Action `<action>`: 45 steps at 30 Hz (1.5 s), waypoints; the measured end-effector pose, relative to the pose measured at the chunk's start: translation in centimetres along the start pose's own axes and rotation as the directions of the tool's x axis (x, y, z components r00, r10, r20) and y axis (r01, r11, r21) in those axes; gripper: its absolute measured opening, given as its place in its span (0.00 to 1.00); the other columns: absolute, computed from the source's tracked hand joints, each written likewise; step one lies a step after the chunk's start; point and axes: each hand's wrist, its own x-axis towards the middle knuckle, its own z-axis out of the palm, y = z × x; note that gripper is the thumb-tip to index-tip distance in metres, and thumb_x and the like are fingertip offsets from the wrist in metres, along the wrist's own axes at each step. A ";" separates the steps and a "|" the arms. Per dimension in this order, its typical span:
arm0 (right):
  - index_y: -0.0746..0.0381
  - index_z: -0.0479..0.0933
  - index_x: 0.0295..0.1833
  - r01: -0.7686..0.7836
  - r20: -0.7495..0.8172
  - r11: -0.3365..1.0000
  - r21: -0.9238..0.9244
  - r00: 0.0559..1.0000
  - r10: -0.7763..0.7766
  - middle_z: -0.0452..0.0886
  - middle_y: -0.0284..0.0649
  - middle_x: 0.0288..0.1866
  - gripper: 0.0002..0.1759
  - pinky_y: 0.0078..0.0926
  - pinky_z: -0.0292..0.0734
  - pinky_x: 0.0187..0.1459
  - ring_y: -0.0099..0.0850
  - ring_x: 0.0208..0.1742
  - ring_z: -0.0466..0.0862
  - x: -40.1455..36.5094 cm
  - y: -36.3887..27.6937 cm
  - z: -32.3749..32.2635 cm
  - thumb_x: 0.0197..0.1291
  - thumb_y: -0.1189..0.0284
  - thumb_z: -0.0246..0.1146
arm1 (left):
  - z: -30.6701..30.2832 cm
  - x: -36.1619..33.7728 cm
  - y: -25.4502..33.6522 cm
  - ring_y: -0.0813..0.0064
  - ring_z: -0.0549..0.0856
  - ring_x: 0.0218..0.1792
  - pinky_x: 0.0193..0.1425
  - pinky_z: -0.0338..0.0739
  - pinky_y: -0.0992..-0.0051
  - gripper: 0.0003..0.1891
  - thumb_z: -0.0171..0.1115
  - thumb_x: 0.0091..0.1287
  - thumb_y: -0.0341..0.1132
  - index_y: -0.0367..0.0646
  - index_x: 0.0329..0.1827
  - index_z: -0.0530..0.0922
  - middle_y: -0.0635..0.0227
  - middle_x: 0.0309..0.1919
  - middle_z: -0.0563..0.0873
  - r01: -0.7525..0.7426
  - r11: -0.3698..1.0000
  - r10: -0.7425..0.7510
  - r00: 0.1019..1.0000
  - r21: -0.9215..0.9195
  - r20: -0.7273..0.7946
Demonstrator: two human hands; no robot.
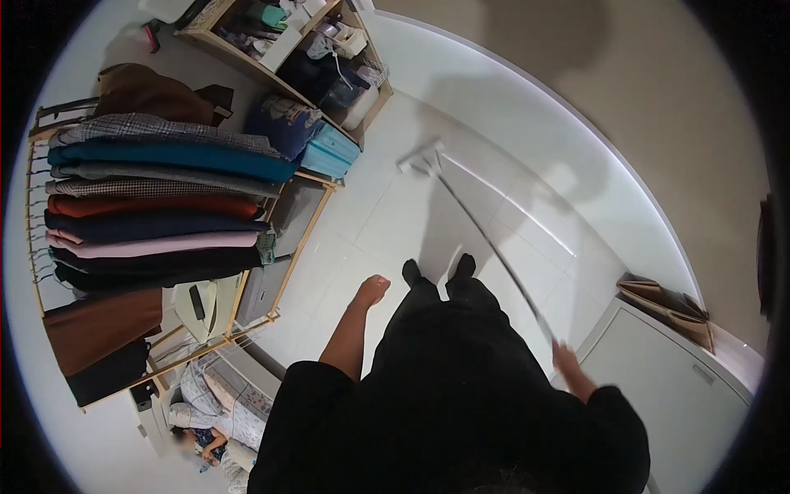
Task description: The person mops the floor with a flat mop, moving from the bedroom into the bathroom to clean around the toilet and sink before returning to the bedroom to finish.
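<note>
A long, thin grey pole with a flat white head, like a floor mop [494,246], was held by the right hand [565,356]. The top end of the pole was gripped, with the fingers closed around it; the hand was a bit blurred. The mop was tilted across the floor of shiny white tiles [362,235]. Its flat white head [417,160] was set down at the far side, near the low white wall [510,107]. The left hand [375,290] was held out over the floor at the left, well apart from the mop, with its fingers folded in.

Two feet in black socks [411,272] were placed on the tiles, between the left hand and the pole. At the left, many coats and tops [156,202] in blue, red, pink, black and checks were hung on a light wooden clothes rack [300,239]. Past it, a pale blue box [332,152] was set beside a wooden shelf [284,78] filled with small things. At the near right, brown paper bags [665,311] were stood behind a flat white cupboard [658,379]. At the near left, a person [210,445] could be seen beside a flowery cover [243,416].
</note>
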 end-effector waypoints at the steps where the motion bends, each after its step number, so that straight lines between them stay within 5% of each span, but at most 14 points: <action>1: 0.58 0.60 0.66 0.063 -0.034 0.997 -0.046 0.997 -0.065 0.76 0.55 0.45 0.22 0.51 0.76 0.42 0.54 0.39 0.80 -4.8 3.4 3.4 0.68 0.66 0.44 | 0.2 0.4 -1.5 0.70 0.85 0.34 0.42 0.79 0.71 0.18 0.56 0.63 0.43 0.34 0.45 0.78 0.59 0.35 0.85 0.001 1.000 -0.001 1.000 0.021 0.004; 4: 0.62 0.66 0.59 -0.425 0.140 0.905 0.034 0.898 0.416 0.78 0.55 0.42 0.21 0.50 0.77 0.42 0.54 0.41 0.81 -13.7 4.4 3.3 0.70 0.59 0.44 | -1.6 -2.6 -0.4 0.70 0.85 0.32 0.41 0.80 0.71 0.19 0.57 0.62 0.43 0.33 0.44 0.78 0.58 0.35 0.85 0.037 0.975 -0.054 0.996 -0.219 -0.075; 12: 0.56 0.66 0.58 0.195 -0.189 0.962 -0.190 0.955 -0.230 0.80 0.55 0.38 0.16 0.51 0.77 0.38 0.54 0.39 0.81 3.4 -7.0 -3.9 0.68 0.68 0.44 | -3.0 1.0 -9.8 0.52 0.80 0.50 0.56 0.74 0.63 0.21 0.50 0.63 0.45 0.33 0.42 0.79 0.45 0.45 0.82 0.130 0.971 -0.152 0.984 0.199 0.096; 13: 0.57 0.66 0.59 0.155 -0.173 0.986 -0.064 0.971 -0.164 0.80 0.55 0.38 0.16 0.50 0.78 0.38 0.53 0.40 0.82 4.2 -11.8 -8.0 0.67 0.69 0.44 | -3.0 4.0 -12.5 0.50 0.80 0.50 0.56 0.74 0.62 0.21 0.50 0.63 0.45 0.33 0.42 0.79 0.45 0.46 0.82 -0.216 0.777 0.056 0.959 0.591 0.277; 17: 0.70 0.76 0.44 -0.131 0.029 0.911 0.391 0.991 0.130 0.81 0.57 0.46 0.36 0.49 0.78 0.46 0.52 0.45 0.82 5.8 -25.0 -17.9 0.70 0.46 0.38 | -4.9 3.1 -5.0 0.51 0.82 0.47 0.53 0.76 0.62 0.20 0.52 0.61 0.44 0.34 0.43 0.79 0.47 0.42 0.84 0.025 0.988 -0.034 0.998 0.152 0.055; 21: 0.72 0.72 0.50 0.005 -0.163 0.997 0.081 0.987 0.008 0.80 0.59 0.45 0.37 0.46 0.78 0.46 0.51 0.50 0.80 9.8 -18.1 -7.9 0.68 0.44 0.39 | -5.3 3.7 -0.2 0.57 0.84 0.42 0.47 0.77 0.64 0.17 0.55 0.61 0.42 0.36 0.41 0.79 0.52 0.37 0.85 0.032 0.999 -0.028 0.995 -0.041 0.095; 23: 0.47 0.69 0.61 -0.087 -0.030 0.992 0.097 0.995 0.090 0.77 0.53 0.54 0.24 0.45 0.75 0.53 0.53 0.53 0.79 0.1 -16.2 -8.1 0.70 0.50 0.39 | -5.2 4.2 1.0 0.65 0.84 0.36 0.42 0.78 0.68 0.16 0.56 0.61 0.41 0.36 0.40 0.79 0.56 0.34 0.85 -0.089 0.995 0.086 0.993 0.033 0.085; 25: 0.66 0.71 0.55 -0.083 -0.073 0.988 0.130 0.993 0.093 0.79 0.57 0.51 0.38 0.47 0.70 0.57 0.52 0.56 0.77 -5.8 -8.0 2.3 0.66 0.41 0.38 | -4.9 5.1 1.1 0.71 0.85 0.31 0.38 0.80 0.71 0.16 0.57 0.61 0.41 0.34 0.42 0.78 0.60 0.32 0.85 -0.231 0.962 0.222 0.972 0.142 0.081; 26: 0.66 0.71 0.55 -0.444 0.160 0.855 0.267 0.896 0.415 0.80 0.57 0.48 0.37 0.46 0.71 0.57 0.51 0.55 0.78 -10.4 -6.2 3.7 0.67 0.43 0.38 | -4.4 5.9 0.6 0.70 0.85 0.31 0.39 0.80 0.71 0.17 0.57 0.61 0.41 0.34 0.42 0.78 0.60 0.33 0.85 -0.227 0.964 0.220 0.973 0.137 0.067; 31: 0.65 0.71 0.53 -0.634 0.238 0.773 0.031 0.756 0.610 0.80 0.53 0.47 0.35 0.48 0.76 0.50 0.52 0.50 0.81 -25.3 -3.2 6.6 0.67 0.42 0.40 | -3.2 5.9 -2.4 0.70 0.85 0.30 0.38 0.79 0.69 0.16 0.56 0.59 0.41 0.35 0.38 0.79 0.59 0.30 0.85 -0.149 0.974 0.127 0.983 0.171 0.133; 36: 0.66 0.74 0.43 -0.297 0.009 0.949 0.108 0.954 0.298 0.81 0.56 0.41 0.35 0.50 0.74 0.50 0.54 0.47 0.80 -20.3 -6.6 4.5 0.68 0.43 0.39 | -3.4 4.9 -3.7 0.50 0.82 0.48 0.53 0.76 0.59 0.19 0.52 0.60 0.44 0.36 0.41 0.79 0.46 0.42 0.83 -0.105 0.941 0.021 0.967 0.322 0.253; 38: 0.67 0.73 0.50 -0.372 0.039 0.913 0.167 0.928 0.371 0.80 0.58 0.44 0.36 0.49 0.73 0.53 0.55 0.50 0.79 -14.2 -7.8 3.8 0.68 0.43 0.39 | -2.9 6.7 -6.7 0.49 0.81 0.49 0.54 0.75 0.59 0.19 0.51 0.61 0.44 0.34 0.41 0.79 0.44 0.43 0.82 -0.391 0.793 0.246 0.907 0.467 0.342; 39: 0.66 0.71 0.54 -0.329 0.028 0.924 0.194 0.943 0.330 0.79 0.59 0.47 0.36 0.49 0.72 0.54 0.55 0.52 0.78 -11.5 -9.3 1.3 0.67 0.43 0.39 | -3.2 4.3 -4.2 0.49 0.81 0.49 0.54 0.75 0.60 0.19 0.50 0.61 0.44 0.35 0.41 0.78 0.45 0.43 0.82 -0.130 0.959 0.086 0.980 0.251 0.182; 45: 0.62 0.78 0.45 0.101 -0.321 0.992 0.071 0.944 -0.073 0.82 0.48 0.43 0.26 0.43 0.77 0.50 0.45 0.48 0.82 3.2 -18.6 -14.4 0.71 0.52 0.41 | -3.1 2.3 -3.4 0.51 0.82 0.47 0.53 0.75 0.62 0.19 0.50 0.61 0.44 0.37 0.43 0.79 0.48 0.42 0.83 -0.061 0.961 0.032 0.993 0.268 0.112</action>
